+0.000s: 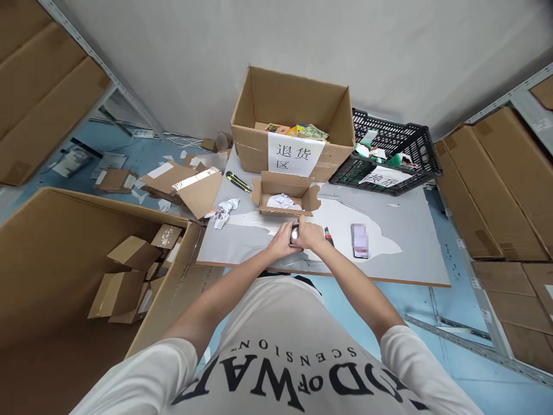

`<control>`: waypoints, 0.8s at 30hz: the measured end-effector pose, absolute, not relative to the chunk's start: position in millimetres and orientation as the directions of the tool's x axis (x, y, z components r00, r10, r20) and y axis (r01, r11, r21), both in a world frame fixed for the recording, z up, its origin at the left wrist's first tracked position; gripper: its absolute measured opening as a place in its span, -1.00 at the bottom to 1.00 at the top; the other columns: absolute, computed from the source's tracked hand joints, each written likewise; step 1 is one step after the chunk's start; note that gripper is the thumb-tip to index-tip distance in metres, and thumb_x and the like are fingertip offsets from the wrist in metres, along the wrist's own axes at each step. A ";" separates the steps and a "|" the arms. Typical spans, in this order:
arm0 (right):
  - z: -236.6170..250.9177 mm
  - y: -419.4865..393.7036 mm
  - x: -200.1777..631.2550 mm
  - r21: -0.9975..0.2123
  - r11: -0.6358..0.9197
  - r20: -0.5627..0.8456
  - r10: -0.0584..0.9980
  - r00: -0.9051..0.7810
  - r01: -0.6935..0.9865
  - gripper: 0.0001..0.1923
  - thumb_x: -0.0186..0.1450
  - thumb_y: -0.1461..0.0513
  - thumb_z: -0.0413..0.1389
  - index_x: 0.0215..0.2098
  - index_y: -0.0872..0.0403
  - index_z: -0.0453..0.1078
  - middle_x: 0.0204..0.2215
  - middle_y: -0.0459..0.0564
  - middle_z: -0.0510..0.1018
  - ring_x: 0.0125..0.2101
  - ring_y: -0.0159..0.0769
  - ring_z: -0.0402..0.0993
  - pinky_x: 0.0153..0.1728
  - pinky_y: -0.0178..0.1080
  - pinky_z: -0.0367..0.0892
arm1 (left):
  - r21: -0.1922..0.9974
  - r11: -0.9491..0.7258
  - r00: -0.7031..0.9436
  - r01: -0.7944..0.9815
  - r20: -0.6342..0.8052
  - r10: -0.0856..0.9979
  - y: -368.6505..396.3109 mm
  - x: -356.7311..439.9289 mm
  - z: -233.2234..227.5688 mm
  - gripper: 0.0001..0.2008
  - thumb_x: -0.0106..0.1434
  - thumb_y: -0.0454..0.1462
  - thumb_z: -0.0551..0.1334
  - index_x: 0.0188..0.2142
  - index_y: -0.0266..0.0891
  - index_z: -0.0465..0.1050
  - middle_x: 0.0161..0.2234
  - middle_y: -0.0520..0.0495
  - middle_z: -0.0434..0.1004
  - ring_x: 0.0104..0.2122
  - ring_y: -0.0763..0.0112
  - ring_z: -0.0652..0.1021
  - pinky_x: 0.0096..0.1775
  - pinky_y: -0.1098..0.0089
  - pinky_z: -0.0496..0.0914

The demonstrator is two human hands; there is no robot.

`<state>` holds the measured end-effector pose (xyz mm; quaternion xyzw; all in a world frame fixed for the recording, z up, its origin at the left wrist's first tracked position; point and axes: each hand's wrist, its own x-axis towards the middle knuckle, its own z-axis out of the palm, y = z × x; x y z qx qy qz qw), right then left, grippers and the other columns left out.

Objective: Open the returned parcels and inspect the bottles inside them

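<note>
Matt brown cardboard box (285, 195), crumpled white paper (283, 202) inside; smooth grey tabletop (410, 222).

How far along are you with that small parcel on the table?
Done: the small carton lies open, with only crumpled white paper showing inside. In hand: the left hand and right hand together hold a small shiny item just in front of it. Left: the item has not gone into the labelled big box or the black crate. A yellow knife and a phone lie untouched.
</note>
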<state>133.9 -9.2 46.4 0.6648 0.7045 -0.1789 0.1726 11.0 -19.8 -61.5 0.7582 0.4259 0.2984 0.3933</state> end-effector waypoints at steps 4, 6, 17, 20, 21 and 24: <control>52.8 -17.5 140.1 -0.024 0.030 -0.440 0.897 -0.037 0.999 -0.39 0.07 0.12 0.16 0.02 0.12 0.09 -0.29 0.13 0.58 -0.28 0.00 0.54 -0.36 -0.18 0.28 | 0.850 -0.324 0.464 0.414 0.109 0.879 -20.4 10.7 -59.1 0.01 -0.14 -0.12 0.45 0.22 -0.20 -0.03 0.11 -0.28 0.20 0.13 -0.02 0.29 0.11 -0.04 0.25; 61.2 -21.6 144.0 -0.037 0.032 -0.406 0.913 -0.044 0.999 -0.38 0.08 0.09 0.16 0.04 0.10 0.09 -0.28 0.12 0.58 -0.28 -0.01 0.53 -0.36 -0.19 0.27 | 0.849 -0.321 0.459 0.421 0.106 0.882 -20.6 9.5 -56.2 0.02 -0.16 -0.11 0.45 0.22 -0.19 -0.04 0.11 -0.28 0.20 0.14 -0.02 0.29 0.11 -0.03 0.24; 149.2 -37.0 177.7 -0.247 0.218 0.024 0.975 -0.219 0.944 -0.51 0.12 0.08 0.09 0.01 0.01 0.24 -0.26 0.00 0.51 -0.33 -0.16 0.44 -0.37 -0.26 0.22 | 0.831 -0.315 0.477 0.458 0.069 0.876 -15.3 5.2 -51.8 0.15 -0.20 -0.12 0.47 0.28 -0.21 -0.15 0.15 -0.31 0.14 0.18 -0.07 0.24 0.12 -0.05 0.22; 171.4 -34.6 186.4 -0.316 0.282 0.156 0.957 -0.243 0.906 -0.54 0.11 0.12 0.09 -0.01 0.02 0.27 -0.35 -0.02 0.49 -0.35 -0.19 0.40 -0.32 -0.25 0.25 | 0.817 -0.301 0.472 0.491 0.041 0.881 -17.2 4.1 -44.4 0.25 -0.24 -0.06 0.48 0.31 -0.22 -0.23 0.19 -0.35 0.11 0.20 -0.11 0.21 0.12 -0.06 0.21; 178.0 -32.9 189.4 -0.341 0.306 0.195 0.948 -0.252 0.889 -0.55 0.12 0.13 0.10 -0.02 0.04 0.28 -0.36 -0.02 0.49 -0.36 -0.20 0.40 -0.30 -0.24 0.26 | 0.811 -0.301 0.469 0.501 0.038 0.882 -18.7 2.9 -40.1 0.27 -0.24 -0.03 0.48 0.31 -0.23 -0.25 0.21 -0.37 0.08 0.21 -0.12 0.19 0.13 -0.06 0.20; 195.4 -25.2 199.1 -0.425 0.380 0.302 0.915 -0.267 0.821 -0.56 0.14 0.13 0.09 -0.01 0.06 0.29 -0.34 -0.01 0.48 -0.38 -0.25 0.37 -0.26 -0.23 0.29 | 0.806 -0.322 0.476 0.498 0.056 0.878 -23.5 -4.5 -22.5 0.25 -0.20 0.06 0.44 0.32 -0.23 -0.24 0.28 -0.38 -0.03 0.27 -0.14 0.08 0.19 -0.08 0.09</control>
